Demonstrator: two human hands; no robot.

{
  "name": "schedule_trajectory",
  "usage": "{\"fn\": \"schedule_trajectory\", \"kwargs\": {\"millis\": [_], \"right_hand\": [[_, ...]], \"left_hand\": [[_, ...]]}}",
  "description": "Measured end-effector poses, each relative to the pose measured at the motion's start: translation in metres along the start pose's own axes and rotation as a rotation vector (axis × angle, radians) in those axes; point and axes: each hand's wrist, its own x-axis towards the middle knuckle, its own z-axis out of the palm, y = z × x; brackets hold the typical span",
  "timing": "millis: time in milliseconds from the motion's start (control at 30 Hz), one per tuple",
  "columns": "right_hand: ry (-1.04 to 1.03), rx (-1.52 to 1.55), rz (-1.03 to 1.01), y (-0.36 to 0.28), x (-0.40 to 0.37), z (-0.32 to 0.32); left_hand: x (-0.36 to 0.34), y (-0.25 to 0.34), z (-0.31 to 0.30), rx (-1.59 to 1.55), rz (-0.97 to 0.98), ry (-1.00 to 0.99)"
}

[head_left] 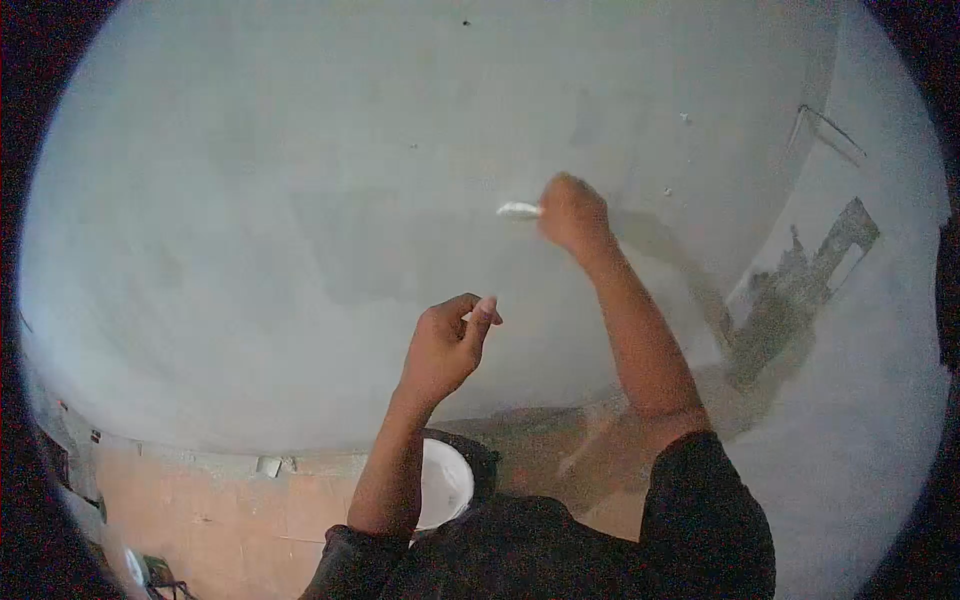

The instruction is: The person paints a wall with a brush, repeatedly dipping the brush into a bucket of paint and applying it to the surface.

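Observation:
In front of the grey plastered wall [230,140], my right hand [575,220] is closed in a fist around a small tool with a white, shiny end [518,210]. The tool's end points left; its handle is hidden in my fist, so its exact kind cannot be told. Lower and to the left, my left hand [447,345] is raised with its fingers loosely curled and the thumb up. Nothing shows in that hand. Below my left forearm stands a round white bucket [447,485], partly covered by the arm and my dark shirt.
A side wall on the right bears a dark, rough patch [790,295] and a thin bent wire or rod [832,130]. Orange-brown floor [230,500] runs along the wall's base, with small debris [268,466]. A light-coloured object [137,567] with dark parts lies at lower left.

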Motion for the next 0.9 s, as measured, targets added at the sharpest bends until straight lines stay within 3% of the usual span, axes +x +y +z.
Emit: {"fn": "schedule_trajectory", "kwargs": {"millis": [133, 267, 333, 367, 400, 467, 733, 833, 900], "right_hand": [[0.056, -0.076, -0.001, -0.014, 0.058, -0.068], [0.231, -0.086, 0.049, -0.040, 0.057, -0.130], [0.367, -0.006, -0.028, -0.034, 0.052, -0.148], [0.451, 0.005, -0.056, -0.036, 0.048, -0.147], [0.451, 0.000, -0.058, -0.034, 0.046, -0.138], [0.651, -0.073, -0.152, -0.027, 0.043, -0.102], [0.538, -0.143, -0.150, 0.020, -0.021, 0.112], [0.531, -0.113, -0.185, 0.033, -0.065, 0.159], [0.229, -0.086, -0.122, 0.032, -0.095, 0.168]], "left_hand": [[-0.005, 0.032, -0.013, 0.064, -0.153, -0.052], [-0.003, 0.033, -0.028, 0.124, 0.015, -0.035], [0.002, 0.033, -0.028, 0.106, 0.134, 0.061], [0.001, 0.036, -0.030, 0.082, 0.088, 0.056], [0.003, 0.036, -0.029, 0.078, 0.089, 0.056], [0.003, 0.037, -0.028, 0.043, 0.086, 0.096], [-0.005, 0.028, -0.018, 0.015, 0.114, 0.064], [-0.006, 0.027, -0.017, 0.011, 0.097, 0.022], [-0.007, 0.024, -0.015, 0.002, 0.087, 0.004]]}}
